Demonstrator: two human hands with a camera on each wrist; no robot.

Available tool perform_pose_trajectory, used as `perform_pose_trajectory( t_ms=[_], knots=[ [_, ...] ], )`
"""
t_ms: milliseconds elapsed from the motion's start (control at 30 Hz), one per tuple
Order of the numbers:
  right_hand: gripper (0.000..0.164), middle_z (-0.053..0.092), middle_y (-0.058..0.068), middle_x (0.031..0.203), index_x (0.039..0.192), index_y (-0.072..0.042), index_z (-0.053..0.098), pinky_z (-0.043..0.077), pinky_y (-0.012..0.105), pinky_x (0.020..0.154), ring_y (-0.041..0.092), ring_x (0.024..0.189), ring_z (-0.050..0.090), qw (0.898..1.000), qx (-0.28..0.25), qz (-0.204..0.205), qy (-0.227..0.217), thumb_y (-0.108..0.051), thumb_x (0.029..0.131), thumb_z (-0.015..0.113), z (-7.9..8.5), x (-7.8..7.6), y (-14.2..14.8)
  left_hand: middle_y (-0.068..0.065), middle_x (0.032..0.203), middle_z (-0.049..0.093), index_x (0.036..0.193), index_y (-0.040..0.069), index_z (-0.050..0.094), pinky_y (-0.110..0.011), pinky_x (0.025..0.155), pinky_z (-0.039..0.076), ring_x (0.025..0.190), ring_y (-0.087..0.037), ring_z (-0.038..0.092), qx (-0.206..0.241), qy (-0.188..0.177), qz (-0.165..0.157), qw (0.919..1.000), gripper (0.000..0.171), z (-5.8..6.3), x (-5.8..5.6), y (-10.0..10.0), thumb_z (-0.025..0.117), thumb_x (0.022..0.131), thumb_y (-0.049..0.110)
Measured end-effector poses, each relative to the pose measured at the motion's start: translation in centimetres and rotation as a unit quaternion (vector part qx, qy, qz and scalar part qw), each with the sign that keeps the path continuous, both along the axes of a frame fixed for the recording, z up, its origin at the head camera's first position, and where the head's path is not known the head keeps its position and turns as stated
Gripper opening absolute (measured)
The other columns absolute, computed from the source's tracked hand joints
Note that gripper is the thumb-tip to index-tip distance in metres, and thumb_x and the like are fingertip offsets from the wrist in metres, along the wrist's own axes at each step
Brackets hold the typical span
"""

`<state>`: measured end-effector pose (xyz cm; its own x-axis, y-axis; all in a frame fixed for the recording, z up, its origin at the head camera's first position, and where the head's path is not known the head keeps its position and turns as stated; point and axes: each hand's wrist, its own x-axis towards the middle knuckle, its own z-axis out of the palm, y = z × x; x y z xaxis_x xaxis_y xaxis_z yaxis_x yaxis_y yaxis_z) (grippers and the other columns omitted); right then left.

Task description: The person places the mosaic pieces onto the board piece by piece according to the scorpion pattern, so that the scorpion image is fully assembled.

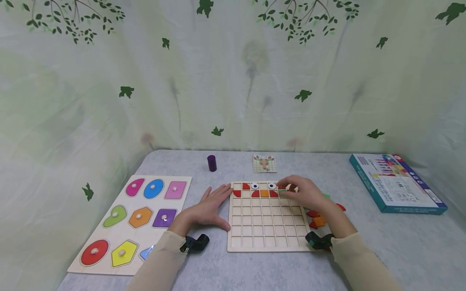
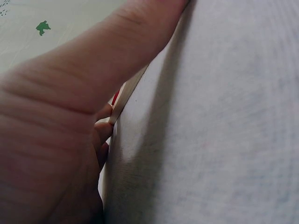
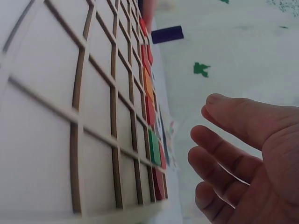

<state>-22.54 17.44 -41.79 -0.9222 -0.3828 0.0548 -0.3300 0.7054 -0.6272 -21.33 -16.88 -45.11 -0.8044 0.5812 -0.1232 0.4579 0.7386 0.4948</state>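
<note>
A wooden grid board (image 1: pixel 267 241) lies on the table in the head view. My left hand (image 1: pixel 209 209) rests at its left edge, fingers spread and thumb near the lower side. Over the upper right of the grid is my right hand (image 1: pixel 303 193); the right wrist view shows its fingers loosely bent, apart from the thumb, holding nothing. A green piece (image 3: pixel 154 147) sits in a cell near that hand. Along the top rows are red pieces (image 1: pixel 237 193), an orange square (image 1: pixel 264 193) and two eye pieces (image 1: pixel 255 186).
Loose red and orange pieces (image 1: pixel 319 220) lie right of the grid, partly under my right arm. A pattern card (image 1: pixel 265 170) and purple cylinder (image 1: pixel 212 163) are behind it. At left is a knobbed shape puzzle (image 1: pixel 125 234); at right, a flat box (image 1: pixel 411 209).
</note>
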Motion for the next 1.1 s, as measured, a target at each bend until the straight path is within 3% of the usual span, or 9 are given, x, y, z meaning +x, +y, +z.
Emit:
perform_pose_trajectory(
  t_ms=[267, 500, 800, 1100],
  knots=[
    [0.033, 0.066, 0.009, 0.123, 0.124, -0.013, 0.068, 0.054, 0.031, 0.081, 0.023, 0.102, 0.058, 0.998, 0.010, -0.041, -0.036, -0.018, 0.093, 0.071, -0.5, 0.1, 2.3, -0.014, 0.169, 0.014, 0.159, 0.003, 0.021, -0.061, 0.124, -0.005, 0.157, -0.035, 0.008, 0.017, 0.011, -0.007, 0.9998, 0.122, 0.0, -0.1, -0.3, 0.088, 0.068, 0.051],
    [0.035, 0.064, 0.009, 0.113, 0.123, -0.014, 0.066, 0.054, 0.028, 0.078, 0.023, 0.100, 0.055, 0.994, 0.014, -0.064, -0.085, -0.018, 0.089, 0.075, -0.7, -0.1, 4.2, -0.008, 0.170, 0.012, 0.160, 0.007, 0.020, -0.060, 0.125, -0.004, 0.158, -0.031, 0.006, 0.002, 0.003, -0.003, 1.0000, 0.121, 0.0, 0.0, -0.2, 0.085, 0.070, 0.056],
    [0.034, 0.062, 0.007, 0.108, 0.118, -0.015, 0.068, 0.051, 0.028, 0.075, 0.022, 0.094, 0.053, 0.990, 0.043, -0.061, -0.122, -0.019, 0.085, 0.078, -1.5, 0.0, 6.2, -0.007, 0.170, 0.012, 0.160, 0.008, 0.019, -0.059, 0.125, -0.005, 0.158, -0.029, 0.006, 0.002, 0.001, 0.000, 1.0000, 0.122, 0.0, 0.0, 0.0, 0.086, 0.069, 0.055],
    [0.034, 0.062, 0.005, 0.103, 0.116, -0.015, 0.069, 0.047, 0.029, 0.075, 0.021, 0.091, 0.052, 0.991, 0.052, -0.047, -0.113, -0.022, 0.085, 0.080, -2.1, 0.2, 6.6, -0.008, 0.170, 0.012, 0.160, 0.007, 0.019, -0.060, 0.125, -0.005, 0.158, -0.031, 0.006, 0.009, -0.001, -0.003, 1.0000, 0.122, 0.1, 0.1, 0.0, 0.085, 0.070, 0.055]
  ],
)
